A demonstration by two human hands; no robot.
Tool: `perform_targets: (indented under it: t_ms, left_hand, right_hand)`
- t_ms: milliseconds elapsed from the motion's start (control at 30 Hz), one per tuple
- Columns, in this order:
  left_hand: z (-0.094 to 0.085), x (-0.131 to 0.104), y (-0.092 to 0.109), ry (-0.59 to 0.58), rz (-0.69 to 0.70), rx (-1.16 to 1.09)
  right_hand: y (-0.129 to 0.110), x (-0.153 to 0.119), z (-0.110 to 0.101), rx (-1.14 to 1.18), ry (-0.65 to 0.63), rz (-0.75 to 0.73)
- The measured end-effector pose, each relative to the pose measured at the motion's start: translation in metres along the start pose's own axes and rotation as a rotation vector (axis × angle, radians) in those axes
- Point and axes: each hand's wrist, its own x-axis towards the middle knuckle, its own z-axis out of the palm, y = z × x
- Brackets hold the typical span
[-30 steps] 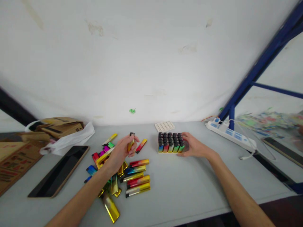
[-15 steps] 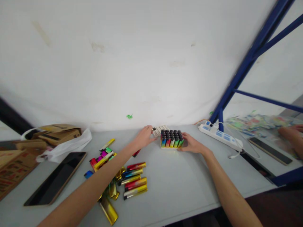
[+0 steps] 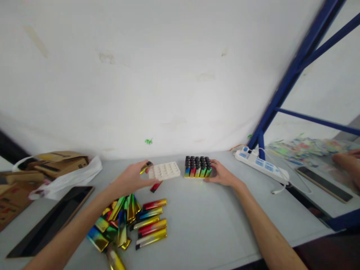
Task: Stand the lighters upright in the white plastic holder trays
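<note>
My left hand (image 3: 135, 177) is closed on the left end of a white tray (image 3: 164, 171) with rows of small cells; a yellow lighter (image 3: 144, 169) shows at its fingers. My right hand (image 3: 221, 173) grips the right side of a block of upright lighters (image 3: 198, 167) with black tops, set in rows. A gap separates tray and block. A red lighter (image 3: 156, 186) lies just below the tray. Several lighters (image 3: 152, 226) lie side by side nearer the front, beside a loose pile of shiny lighters (image 3: 118, 217) partly behind my left forearm.
Cardboard boxes (image 3: 60, 165), a white plastic bag (image 3: 73, 180) and a dark tablet (image 3: 53, 221) are on the left. At right are a power strip (image 3: 260, 163) with cables, a blue frame (image 3: 291, 80), a phone (image 3: 323, 183) and another person's hand (image 3: 347, 167).
My left hand has moved left with the white tray, away from the lighter block. My right hand still holds the block. The view has shifted slightly.
</note>
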Motion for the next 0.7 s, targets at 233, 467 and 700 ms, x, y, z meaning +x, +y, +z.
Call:
perform_targets:
  t_ms: [233, 467, 700]
  left_hand:
    - [0.056, -0.034, 0.049, -0.257, 0.215, 0.048]
    - [0.063, -0.024, 0.034, -0.141, 0.208, -0.069]
    - [0.042, -0.031, 0.015, -0.231, -0.152, -1.005]
  right_hand:
    - [-0.011, 0.02, 0.03, -0.049, 0.093, -0.046]
    - [-0.038, -0.009, 0.001, 0.02, 0.134, 0.004]
    - [-0.084, -0.019, 0.005, 0.012, -0.285, -0.074]
